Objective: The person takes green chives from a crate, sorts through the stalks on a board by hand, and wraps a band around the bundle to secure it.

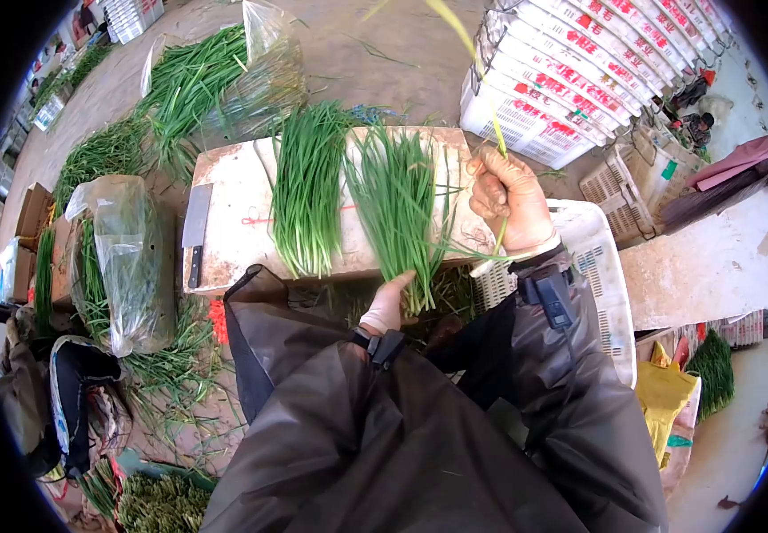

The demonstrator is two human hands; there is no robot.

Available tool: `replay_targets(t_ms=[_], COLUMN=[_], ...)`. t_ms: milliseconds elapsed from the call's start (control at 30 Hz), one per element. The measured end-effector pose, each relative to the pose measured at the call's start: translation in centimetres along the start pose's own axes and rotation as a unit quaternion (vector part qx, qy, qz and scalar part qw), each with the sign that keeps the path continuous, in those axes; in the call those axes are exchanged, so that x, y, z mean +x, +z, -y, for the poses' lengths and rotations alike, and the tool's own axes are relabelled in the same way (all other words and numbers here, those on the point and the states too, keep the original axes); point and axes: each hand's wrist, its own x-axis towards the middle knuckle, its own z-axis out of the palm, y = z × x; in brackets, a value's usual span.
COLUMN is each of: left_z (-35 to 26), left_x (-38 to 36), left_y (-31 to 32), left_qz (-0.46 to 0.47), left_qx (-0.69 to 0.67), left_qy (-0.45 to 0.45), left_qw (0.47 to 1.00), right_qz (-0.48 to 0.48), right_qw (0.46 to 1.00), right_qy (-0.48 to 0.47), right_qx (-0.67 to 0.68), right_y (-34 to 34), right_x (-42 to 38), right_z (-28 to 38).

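Observation:
My left hand (390, 305) is closed around the lower, pale end of a bunch of green chives (394, 200), which lies on a worn white board (233, 218). To the right, above the board's edge, my right hand (510, 197) is raised in a fist. From it a long yellowish leaf (496, 115) runs upward, and a strand hangs below the fingers. A second bunch of chives (306, 191) rests on the board, left of the held one. Near the board's left edge lies a knife (195, 233) with a black handle.
Behind the board stands an open plastic bag of chives (193, 84); another filled bag (126, 266) is at left. A white crate (592, 258) sits by my right arm. Stacked white crates (570, 71) rise at the back right. Loose leaves (175, 391) litter the floor.

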Motion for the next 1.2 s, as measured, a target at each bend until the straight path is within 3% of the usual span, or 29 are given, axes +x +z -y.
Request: replay_targets(t_ms=[100,200,300,433,500,600,667,767,900,1000,1033,1067,1100,1133,1167,1200], left_z=[0.2,-0.4,-0.1,0.9,0.8,1.1,1.4,1.8,1.5,-0.2,0.1,-0.1,-0.4,-0.6,0.0,-0.1], left_x=[-0.1,-1.2,-1.2,0.1,0.4,0.5,0.8,1.7,1.6,-1.0,-0.3,-0.7,-1.5,-1.9,-0.8,-0.9], left_y=[0.0,0.3,0.2,-0.2,-0.3,-0.1,-0.2,-1.1,-1.6,-0.8,-1.4,-1.1,-0.7,-0.4,-1.1,-1.1], left_qz=[0.027,0.074,0.094,0.095,0.122,0.078,0.076,0.055,0.043,0.057,0.063,0.065,0.067,0.068,0.09,0.086], left_qx=[-0.059,-0.102,-0.089,-0.099,-0.151,-0.097,-0.09,-0.071,-0.079,-0.12,-0.113,-0.129,-0.144,-0.157,-0.145,-0.145], left_qy=[-0.014,-0.023,-0.021,-0.017,-0.021,0.044,0.052,0.028,0.004,0.017,0.026,0.031,0.036,0.04,0.054,0.054], left_qw=[0.998,0.992,0.991,0.99,0.981,0.991,0.992,0.996,0.996,0.991,0.991,0.989,0.987,0.984,0.984,0.984], right_qz=[-0.127,-0.217,-0.265,-0.241,-0.232,-0.243,-0.202,-0.16,-0.153,-0.22,-0.317,-0.35,-0.144,0.022,0.119,-0.021], right_qw=[0.988,0.976,0.959,0.948,0.942,0.943,0.952,0.967,0.984,0.961,0.924,0.889,0.772,0.546,0.462,0.573], right_qy=[-0.03,0.012,0.081,0.074,0.069,0.097,0.097,0.091,-0.095,-0.124,-0.088,-0.052,-0.045,-0.164,0.15,0.381], right_qx=[-0.081,0.021,0.06,0.196,0.234,0.207,0.207,0.175,0.004,-0.114,-0.196,-0.292,-0.617,-0.821,-0.866,-0.725], right_y=[-0.6,-4.0,-6.2,-6.3,-6.0,-6.0,-6.3,-3.9,-1.8,-3.7,-4.7,-6.4,-12.3,-18.0,-18.8,-8.3], right_x=[0.4,0.4,-0.8,-2.0,-2.3,-2.9,-3.2,-2.8,-3.6,-4.6,-4.9,-6.0,-7.7,-9.4,-11.1,-12.8], right_z=[-3.6,-10.5,-17.1,-20.4,-20.1,-18.8,-18.1,-12.4,-3.3,-1.4,-3.0,-5.9,-12.0,-17.9,-24.3,-19.4])
